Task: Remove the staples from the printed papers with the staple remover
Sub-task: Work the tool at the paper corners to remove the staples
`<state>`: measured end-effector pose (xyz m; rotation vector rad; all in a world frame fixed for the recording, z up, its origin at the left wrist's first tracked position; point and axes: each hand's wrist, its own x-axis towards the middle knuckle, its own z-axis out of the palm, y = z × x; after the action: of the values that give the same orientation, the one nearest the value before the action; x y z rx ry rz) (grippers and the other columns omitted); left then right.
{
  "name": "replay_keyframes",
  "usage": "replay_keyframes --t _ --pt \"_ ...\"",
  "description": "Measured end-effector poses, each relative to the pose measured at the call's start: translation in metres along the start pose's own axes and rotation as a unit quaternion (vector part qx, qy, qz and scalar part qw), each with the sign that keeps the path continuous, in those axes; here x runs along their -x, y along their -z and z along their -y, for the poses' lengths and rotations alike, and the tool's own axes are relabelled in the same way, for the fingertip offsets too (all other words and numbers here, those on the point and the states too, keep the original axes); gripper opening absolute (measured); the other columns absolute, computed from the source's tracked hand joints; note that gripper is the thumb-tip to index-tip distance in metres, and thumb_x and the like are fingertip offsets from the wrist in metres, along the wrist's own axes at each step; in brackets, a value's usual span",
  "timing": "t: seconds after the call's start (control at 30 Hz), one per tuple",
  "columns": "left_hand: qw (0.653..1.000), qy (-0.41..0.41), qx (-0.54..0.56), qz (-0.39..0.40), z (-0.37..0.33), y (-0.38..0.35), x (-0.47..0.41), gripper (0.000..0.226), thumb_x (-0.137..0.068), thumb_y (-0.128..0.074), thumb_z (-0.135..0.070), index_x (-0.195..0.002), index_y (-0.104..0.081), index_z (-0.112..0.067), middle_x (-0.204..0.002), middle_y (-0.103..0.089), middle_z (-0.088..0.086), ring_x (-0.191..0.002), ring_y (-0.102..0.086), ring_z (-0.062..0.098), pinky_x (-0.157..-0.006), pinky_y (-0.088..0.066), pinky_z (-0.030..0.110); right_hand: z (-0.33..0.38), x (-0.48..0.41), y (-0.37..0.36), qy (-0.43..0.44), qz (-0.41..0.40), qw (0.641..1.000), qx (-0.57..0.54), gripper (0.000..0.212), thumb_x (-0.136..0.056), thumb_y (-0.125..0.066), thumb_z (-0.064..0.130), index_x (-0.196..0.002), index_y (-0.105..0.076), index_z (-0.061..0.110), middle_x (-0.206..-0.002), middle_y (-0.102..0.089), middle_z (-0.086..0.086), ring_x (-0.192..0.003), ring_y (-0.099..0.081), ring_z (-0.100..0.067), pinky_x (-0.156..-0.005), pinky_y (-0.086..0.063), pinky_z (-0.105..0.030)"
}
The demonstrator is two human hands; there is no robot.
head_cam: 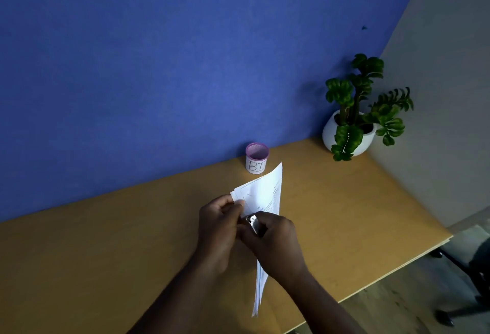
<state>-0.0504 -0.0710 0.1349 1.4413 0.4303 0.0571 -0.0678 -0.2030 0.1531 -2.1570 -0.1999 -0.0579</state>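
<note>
A stack of white printed papers (pixel 263 193) is lifted off the wooden desk (pixel 106 240), held nearly on edge between both hands. My left hand (pixel 220 230) pinches the papers' left corner between thumb and fingers. My right hand (pixel 275 243) grips a metal staple remover (pixel 253 222), its shiny jaws pressed against the papers just beside the left thumb. The staple itself is hidden by the fingers. The lower edge of the papers (pixel 258 288) hangs down between my forearms.
A small pink mesh cup (pixel 256 158) with a white label stands at the back of the desk against the blue wall. A potted green plant (pixel 352 121) in a white pot sits in the back right corner. The desk's right edge (pixel 397 270) drops to the floor.
</note>
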Motion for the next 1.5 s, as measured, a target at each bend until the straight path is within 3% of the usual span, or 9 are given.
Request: replay_keyframes --t 0.17,0.3,0.47,0.57,0.73,1.0,1.1,1.27,1.5 --pt "0.997 0.068 0.02 -0.002 0.004 0.003 -0.004 0.02 -0.102 -0.067 -0.006 -0.087 -0.081 -0.008 -0.085 -0.084 0.01 -0.077 -0.081 0.027 -0.069 -0.068 0.041 -0.012 -0.005 0.006 -0.096 -0.015 0.99 -0.102 0.023 -0.102 -0.067 0.037 -0.094 -0.07 0.016 -0.073 -0.065 -0.002 -0.072 -0.066 -0.028 -0.064 -0.057 -0.047" --pt "0.995 0.1 0.028 -0.005 0.01 0.003 -0.005 0.018 -0.102 -0.068 -0.008 -0.1 -0.086 -0.011 -0.101 -0.088 0.015 -0.091 -0.085 0.039 -0.073 -0.07 0.048 -0.019 -0.006 0.001 -0.119 0.015 0.988 -0.101 0.016 -0.108 -0.056 0.022 -0.112 -0.071 0.018 -0.08 -0.067 0.008 -0.072 -0.067 -0.023 -0.07 -0.059 -0.048" --pt "0.997 0.067 -0.007 -0.02 0.009 0.002 -0.007 0.014 -0.101 -0.072 -0.014 -0.099 -0.084 -0.008 -0.099 -0.085 0.022 -0.1 -0.082 0.048 -0.087 -0.064 0.074 -0.021 -0.003 -0.008 -0.077 0.027 0.996 -0.046 0.012 -0.104 -0.062 0.019 -0.107 -0.074 0.02 -0.068 -0.059 0.017 -0.062 -0.059 -0.005 -0.066 -0.044 -0.024" --pt "0.996 0.091 -0.004 -0.019 0.007 0.002 -0.007 0.015 -0.102 -0.071 -0.012 -0.099 -0.082 -0.002 -0.104 -0.08 0.033 -0.094 -0.081 0.047 -0.089 -0.06 0.078 -0.021 -0.002 -0.007 -0.083 0.031 0.995 -0.053 0.015 -0.105 -0.062 0.018 -0.094 -0.07 0.024 -0.069 -0.061 0.016 -0.062 -0.062 -0.013 -0.065 -0.048 -0.031" --pt "0.994 0.106 0.021 0.029 -0.001 -0.001 -0.001 0.02 -0.105 -0.068 -0.015 -0.102 -0.086 -0.007 -0.105 -0.085 0.024 -0.101 -0.082 0.048 -0.09 -0.065 0.07 -0.019 0.003 0.01 -0.095 -0.044 0.988 -0.113 0.013 -0.099 -0.067 0.012 -0.104 -0.071 0.023 -0.069 -0.072 -0.001 -0.06 -0.067 -0.02 -0.061 -0.053 -0.036" --pt "0.998 -0.059 -0.028 0.009 -0.012 -0.009 0.012 0.032 -0.093 -0.069 -0.033 -0.093 -0.083 -0.005 -0.091 -0.08 0.03 -0.083 -0.077 0.031 -0.084 -0.064 0.068 -0.002 0.0 0.017 -0.029 -0.094 0.993 -0.059 0.009 -0.09 -0.08 0.036 -0.091 -0.073 0.042 -0.083 -0.077 0.023 -0.062 -0.072 -0.004 -0.056 -0.046 -0.009" --pt "0.996 -0.086 -0.032 -0.01 -0.012 -0.011 0.015 0.023 -0.095 -0.068 -0.029 -0.089 -0.086 -0.016 -0.081 -0.085 0.012 -0.083 -0.083 0.038 -0.076 -0.07 0.057 0.001 -0.001 0.013 -0.043 -0.1 0.992 -0.065 0.011 -0.087 -0.083 0.042 -0.09 -0.079 0.032 -0.079 -0.079 0.015 -0.062 -0.073 -0.008 -0.058 -0.055 -0.025" --pt "0.995 -0.097 -0.015 -0.03 -0.008 -0.009 0.018 0.024 -0.096 -0.069 -0.028 -0.085 -0.084 -0.014 -0.078 -0.083 0.016 -0.084 -0.079 0.048 -0.076 -0.066 0.065 0.007 0.002 0.011 -0.023 -0.105 0.994 -0.033 0.017 -0.089 -0.079 0.043 -0.098 -0.083 0.03 -0.085 -0.08 0.015 -0.071 -0.075 -0.006 -0.065 -0.062 -0.039" --pt "0.993 -0.105 0.018 -0.047 -0.007 -0.01 0.023 0.028 -0.097 -0.07 -0.028 -0.073 -0.08 -0.017 -0.063 -0.075 0.003 -0.064 -0.072 0.013 -0.066 -0.066 0.045 0.01 0.004 0.001 0.006 -0.138 0.989 -0.044 0.011 -0.093 -0.08 0.037 -0.094 -0.082 0.026 -0.081 -0.075 0.009 -0.061 -0.069 -0.012 -0.058 -0.058 -0.041"
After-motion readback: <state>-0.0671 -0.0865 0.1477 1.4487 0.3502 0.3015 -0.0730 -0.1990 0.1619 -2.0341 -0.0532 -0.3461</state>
